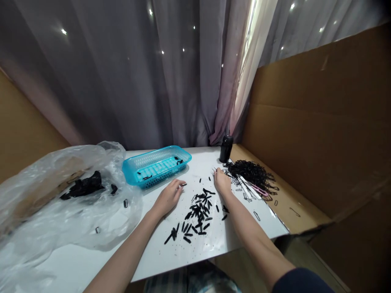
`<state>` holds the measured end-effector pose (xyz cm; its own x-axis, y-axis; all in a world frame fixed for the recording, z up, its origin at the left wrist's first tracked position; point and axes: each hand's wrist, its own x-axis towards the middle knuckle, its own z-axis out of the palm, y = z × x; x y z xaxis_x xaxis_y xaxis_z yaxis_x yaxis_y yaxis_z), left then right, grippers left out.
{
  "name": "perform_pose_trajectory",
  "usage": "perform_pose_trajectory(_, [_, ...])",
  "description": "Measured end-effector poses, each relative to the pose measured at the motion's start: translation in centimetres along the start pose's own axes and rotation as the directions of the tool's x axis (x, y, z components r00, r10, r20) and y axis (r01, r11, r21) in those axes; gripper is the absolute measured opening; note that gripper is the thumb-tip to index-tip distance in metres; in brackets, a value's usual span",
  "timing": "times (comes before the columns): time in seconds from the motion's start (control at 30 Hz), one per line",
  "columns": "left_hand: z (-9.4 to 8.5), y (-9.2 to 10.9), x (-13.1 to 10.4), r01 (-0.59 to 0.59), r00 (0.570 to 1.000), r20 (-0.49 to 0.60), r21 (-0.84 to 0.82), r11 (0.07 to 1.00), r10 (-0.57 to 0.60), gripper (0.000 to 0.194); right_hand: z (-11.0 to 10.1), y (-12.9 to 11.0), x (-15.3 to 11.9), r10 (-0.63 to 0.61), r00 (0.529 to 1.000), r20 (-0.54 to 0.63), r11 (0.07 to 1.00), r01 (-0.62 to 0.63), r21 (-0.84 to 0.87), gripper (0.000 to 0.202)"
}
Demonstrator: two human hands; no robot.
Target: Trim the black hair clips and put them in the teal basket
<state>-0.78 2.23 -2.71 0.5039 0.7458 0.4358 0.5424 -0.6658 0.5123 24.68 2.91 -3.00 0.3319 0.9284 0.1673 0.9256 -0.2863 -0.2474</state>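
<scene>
My left hand [169,197] is over the white table, right of centre-left, its fingers closed on a small black piece [183,184] at the fingertips. My right hand [222,182] is beside the pile of black wire loops [252,173], its fingers pinched on something thin, too small to make out. Between my forearms lies a loose scatter of short black pieces [200,213]. A few single pieces lie near my right wrist. Beyond my left hand stands a blue perforated basket [157,162] with several small black pieces inside.
A clear plastic bag [116,219] holding black items covers the table's left side. A black bottle [226,149] stands at the back right. White and pink tools [259,189] lie by the loops. Cardboard [320,122] walls the right side; a grey curtain hangs behind.
</scene>
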Motion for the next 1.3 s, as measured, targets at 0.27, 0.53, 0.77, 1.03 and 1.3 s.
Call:
perform_pose_trajectory(0.27, [0.4,0.5,-0.2,0.027,1.000,-0.003,-0.027,0.999,-0.027,0.032,-0.1,0.1,0.1,-0.039,0.999,-0.018,0.997,0.040,0.059,0.033])
perform_pose_trajectory(0.53, [2.1,1.7,-0.4,0.069,0.992,0.114,-0.158,0.985,-0.051,0.026,0.9,0.6,-0.2,-0.257,0.964,-0.069,0.950,0.265,0.168,0.027])
perform_pose_trajectory(0.77, [1.6,1.3,0.0,0.355,0.934,0.142,-0.440,0.825,-0.327,0.028,1.0,0.9,-1.5,-0.553,0.821,-0.146,0.728,0.560,0.395,0.032])
perform_pose_trajectory(1.03, [1.5,1.0,0.0,0.452,0.879,0.199,-0.639,0.623,-0.434,0.028,-0.2,0.1,-4.4,-0.685,0.715,-0.141,0.509,0.608,0.609,0.031])
perform_pose_trajectory(1.3, [1.3,0.8,0.0,0.485,0.860,0.254,-0.675,0.556,-0.442,0.029,-1.3,0.2,-5.9,-0.712,0.698,-0.083,0.463,0.554,0.692,0.051])
